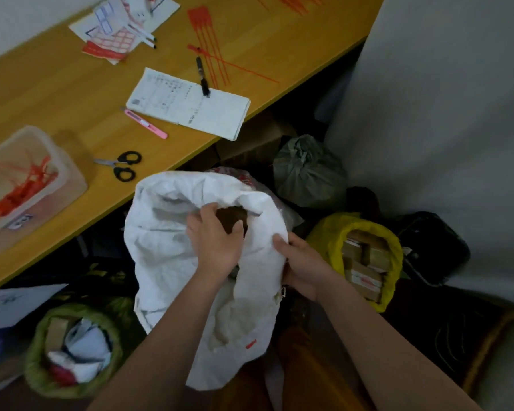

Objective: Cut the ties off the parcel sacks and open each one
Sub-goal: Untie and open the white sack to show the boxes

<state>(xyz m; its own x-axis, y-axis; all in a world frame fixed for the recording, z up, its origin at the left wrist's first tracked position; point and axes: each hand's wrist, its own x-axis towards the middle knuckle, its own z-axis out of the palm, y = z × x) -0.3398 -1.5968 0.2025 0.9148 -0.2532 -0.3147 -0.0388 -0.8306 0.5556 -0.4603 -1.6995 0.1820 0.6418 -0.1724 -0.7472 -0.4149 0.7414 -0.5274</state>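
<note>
**White sack being spread open at the mouth**

I have both hands on the white woven sack (172,262), which stands on the floor in front of me, just off the near edge of the wooden table (72,93). My left hand (217,241) curls its fingers over the rolled rim and into the opening, gripping the fabric; my right hand (303,268) pinches the rim on the opposite side, thumb on top. I judge the two grips are pulling apart to widen the mouth, since a brown parcel (230,216) already shows just beyond my left fingertips. No tie is visible on this sack, so its cutting step looks done.

The scissors (122,166) lie on the table, up and to the left of my left hand, within reach for the next tie. Further left sits a clear tub (69,173) holding cut red ties (21,188).

Just right of my right hand a yellow sack (365,256) stands open, boxes showing. Below and left of my left arm a green sack (72,351) is open too. Beyond the white sack's far rim, a grey-green sack (306,170) is bunched shut at its top; I judge it comes next. These neighbours crowd the white sack closely, leaving little room to spread it.
</note>
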